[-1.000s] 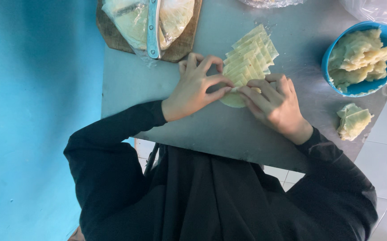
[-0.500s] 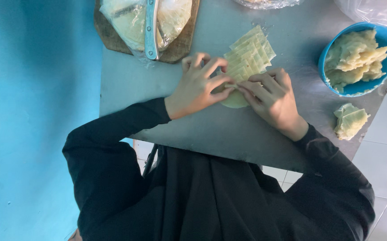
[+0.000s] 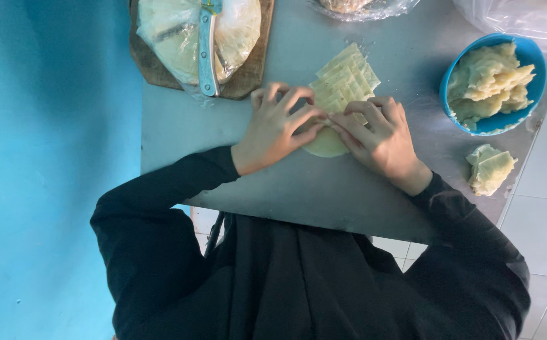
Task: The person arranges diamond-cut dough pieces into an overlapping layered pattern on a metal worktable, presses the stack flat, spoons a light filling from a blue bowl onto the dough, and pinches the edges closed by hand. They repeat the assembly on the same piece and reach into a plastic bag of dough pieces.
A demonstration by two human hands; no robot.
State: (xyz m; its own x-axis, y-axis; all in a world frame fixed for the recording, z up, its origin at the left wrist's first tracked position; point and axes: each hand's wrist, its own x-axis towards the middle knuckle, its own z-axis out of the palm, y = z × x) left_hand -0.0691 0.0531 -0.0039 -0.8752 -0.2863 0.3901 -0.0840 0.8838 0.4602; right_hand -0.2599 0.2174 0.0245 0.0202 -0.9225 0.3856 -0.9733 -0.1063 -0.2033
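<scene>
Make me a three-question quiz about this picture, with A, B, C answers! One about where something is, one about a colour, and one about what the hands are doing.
1. Where does the knife lie?
A. on the wooden board
B. in the bowl
C. on the floor

2. What colour is the bowl with the folded dough?
A. red
B. blue
C. white

3. What are the left hand and right hand doing?
A. resting apart, empty
B. holding the knife
C. both pressing on the pale dough sheet

Answers: 1 A, it lies across the wrapped dough on the board. 2 B, its rim is bright blue. 3 C, the fingertips of both meet on the sheet.
</scene>
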